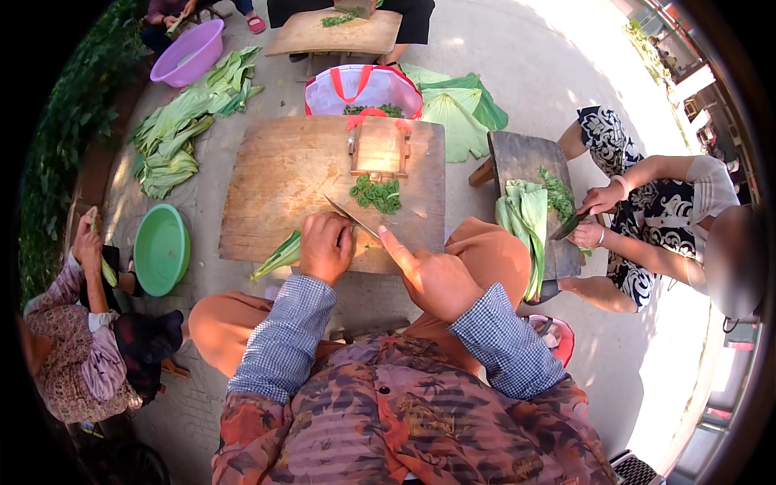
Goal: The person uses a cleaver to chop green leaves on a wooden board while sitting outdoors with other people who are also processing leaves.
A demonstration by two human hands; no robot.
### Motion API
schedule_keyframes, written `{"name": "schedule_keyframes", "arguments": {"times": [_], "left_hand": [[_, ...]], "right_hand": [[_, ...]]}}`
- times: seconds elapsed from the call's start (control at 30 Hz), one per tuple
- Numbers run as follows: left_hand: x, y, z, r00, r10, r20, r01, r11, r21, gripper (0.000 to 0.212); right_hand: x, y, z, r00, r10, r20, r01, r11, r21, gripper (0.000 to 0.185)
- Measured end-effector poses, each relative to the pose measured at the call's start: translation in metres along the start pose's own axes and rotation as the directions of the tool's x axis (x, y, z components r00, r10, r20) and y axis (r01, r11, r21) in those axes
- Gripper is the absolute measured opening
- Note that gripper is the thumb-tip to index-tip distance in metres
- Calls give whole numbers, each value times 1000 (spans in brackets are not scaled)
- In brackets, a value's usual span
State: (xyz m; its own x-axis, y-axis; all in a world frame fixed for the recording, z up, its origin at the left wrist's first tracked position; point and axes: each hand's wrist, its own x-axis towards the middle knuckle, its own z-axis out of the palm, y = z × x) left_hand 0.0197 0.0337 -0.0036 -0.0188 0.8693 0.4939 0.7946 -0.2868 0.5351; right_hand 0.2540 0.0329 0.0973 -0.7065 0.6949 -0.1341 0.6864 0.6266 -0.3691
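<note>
My left hand (327,247) presses a bundle of long green leaves (280,256) onto the near edge of a large wooden board (279,176). The bundle's pale end sticks out to the left, past the board's edge. In my right hand (439,279) is a knife, its handle hidden in my fist. My right index finger lies along the knife blade (351,217), whose tip points up and left, just beyond my left knuckles. A small heap of thin green shreds (377,194) lies beyond the blade, against a small wooden frame (380,148).
A white bag with red handles (315,96) holds cut greens behind the board. Leaf piles (173,133) and a green basin (161,250) are at left, near a seated person (91,351). At right, another person (642,224) cuts leaves on a dark board (515,154). A purple basin (191,54) stands farther off.
</note>
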Motion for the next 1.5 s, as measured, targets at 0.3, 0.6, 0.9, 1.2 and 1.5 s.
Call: {"name": "schedule_keyframes", "arguments": {"times": [0.3, 0.6, 0.9, 1.2, 1.5], "left_hand": [[-2, -3, 0, 999, 15, -35, -14, 1000, 21, 12], [1, 5, -5, 1000, 16, -27, -12, 990, 138, 12], [-2, 1, -4, 999, -20, -26, 22, 998, 62, 12], [-3, -1, -3, 999, -20, -27, 21, 999, 32, 13], [-5, 6, -8, 999, 33, -35, -30, 996, 79, 18]], "right_hand": [[55, -11, 19, 999, 30, -38, -28, 999, 36, 77], [52, 5, 12, 985, 30, -169, -17, 997, 76, 75], [12, 5, 1, 999, -17, -27, 20, 994, 103, 81], [48, -6, 9, 998, 59, 32, -63, 990, 125, 76], [74, 3, 21, 990, 133, -40, -120, 965, 233, 75]]}}
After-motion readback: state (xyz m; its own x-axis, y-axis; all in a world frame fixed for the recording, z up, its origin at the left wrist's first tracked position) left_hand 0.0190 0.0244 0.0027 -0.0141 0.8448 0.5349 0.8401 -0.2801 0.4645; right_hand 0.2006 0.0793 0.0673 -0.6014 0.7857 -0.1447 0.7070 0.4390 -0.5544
